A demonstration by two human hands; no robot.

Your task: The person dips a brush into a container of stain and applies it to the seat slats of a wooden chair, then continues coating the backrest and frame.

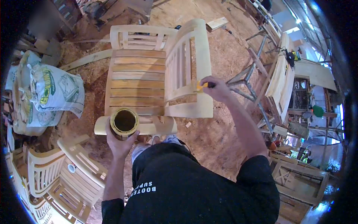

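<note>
Holding a yellow brush (201,86) crosswise, right hand (217,89) meets chair (188,71).

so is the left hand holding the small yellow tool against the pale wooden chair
No, the left hand grips a round yellow open can, while the right hand holds the small yellow tool against the pale wooden chair.

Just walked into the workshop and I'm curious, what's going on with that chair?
A person stands over an unfinished wooden armchair. The left hand holds an open can of brownish liquid at the chair's front edge. The right hand presses a small yellow tool, possibly a brush or scraper, against the armrest side. More chairs are stacked nearby, beside filled sacks.
</note>
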